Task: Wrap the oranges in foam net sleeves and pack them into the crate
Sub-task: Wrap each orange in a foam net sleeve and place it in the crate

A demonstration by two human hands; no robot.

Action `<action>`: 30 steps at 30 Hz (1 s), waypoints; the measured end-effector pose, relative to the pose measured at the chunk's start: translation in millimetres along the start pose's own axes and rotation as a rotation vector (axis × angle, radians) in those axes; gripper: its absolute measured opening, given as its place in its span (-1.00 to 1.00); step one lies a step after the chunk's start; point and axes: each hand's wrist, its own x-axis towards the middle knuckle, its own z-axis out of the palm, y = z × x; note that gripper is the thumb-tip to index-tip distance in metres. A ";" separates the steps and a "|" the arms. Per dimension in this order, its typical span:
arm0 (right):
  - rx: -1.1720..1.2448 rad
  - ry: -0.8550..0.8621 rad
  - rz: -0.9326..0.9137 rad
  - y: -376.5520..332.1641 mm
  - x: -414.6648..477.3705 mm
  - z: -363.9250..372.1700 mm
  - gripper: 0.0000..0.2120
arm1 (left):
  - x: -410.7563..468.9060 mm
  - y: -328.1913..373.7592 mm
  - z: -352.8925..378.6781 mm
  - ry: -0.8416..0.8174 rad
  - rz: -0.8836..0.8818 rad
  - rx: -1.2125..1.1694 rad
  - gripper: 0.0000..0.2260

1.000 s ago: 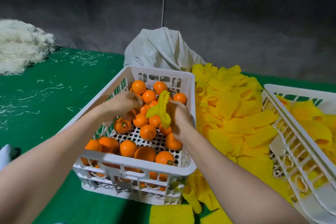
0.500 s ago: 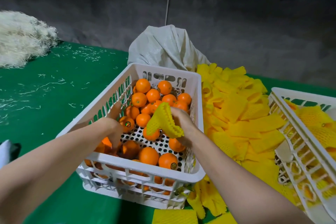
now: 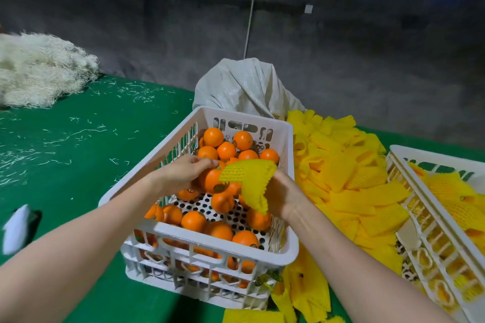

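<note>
The left hand (image 3: 183,174) curls its fingers round a round orange fruit (image 3: 211,181), above the loose oranges (image 3: 194,221) in the white slatted plastic crate (image 3: 210,237). Just right of this grip, the right hand (image 3: 282,198) pinches a yellow foam net sleeve (image 3: 249,182). Its long axis runs from the right palm up and leftward. The mouth seems to face the held fruit.
</note>
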 end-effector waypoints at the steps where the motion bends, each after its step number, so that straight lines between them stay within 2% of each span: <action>1: 0.034 -0.026 -0.004 -3.4 -6.5 -1.1 -0.73 | -3.4 6.5 10.2 0.011 -0.016 -0.203 -0.72; 3: 0.094 -0.028 -0.031 -6.6 -17.3 -6.3 -0.61 | -11.3 21.4 34.4 0.027 -0.065 -0.492 -0.71; 5: 0.127 -0.003 -0.044 -6.8 -26.9 -14.4 -0.46 | -17.6 35.3 58.3 0.034 -0.071 -0.660 -0.77; 8: 0.141 0.036 -0.095 -8.0 -43.0 -19.6 -0.71 | -23.9 49.9 90.1 -0.009 -0.059 -0.860 -0.79; 10: 0.129 -0.015 -0.124 -8.3 -51.4 -23.5 -0.73 | -28.8 56.9 106.8 -0.071 -0.066 -0.997 -0.79; 12: 0.037 0.078 -0.212 -8.7 -55.0 -32.0 -0.89 | -29.9 60.2 121.6 -0.062 -0.048 -0.983 -0.76; 15: -0.069 0.250 -0.305 -10.1 -59.5 -45.1 -0.88 | -27.4 59.6 138.6 0.074 0.038 -0.842 -0.84; 18: -0.015 0.322 -0.313 -12.3 -65.2 -56.0 -0.87 | -24.5 59.0 145.0 0.158 -0.021 -0.836 -0.84; 21: 0.029 0.341 -0.332 -13.6 -70.1 -65.6 -0.88 | -25.4 58.7 149.4 0.078 -0.090 -0.909 -0.86; 25: 0.074 0.351 -0.337 -17.3 -73.9 -70.9 -0.88 | -22.3 54.4 154.0 -0.077 -0.075 -0.861 -0.62; 27: 0.127 0.343 -0.351 -22.8 -73.9 -73.6 -0.84 | -20.6 51.3 152.4 -0.117 -0.077 -0.897 -0.58; 30: 0.165 0.424 -0.365 -32.6 -73.3 -79.9 -0.80 | -20.0 48.2 145.8 -0.157 -0.085 -0.876 -0.56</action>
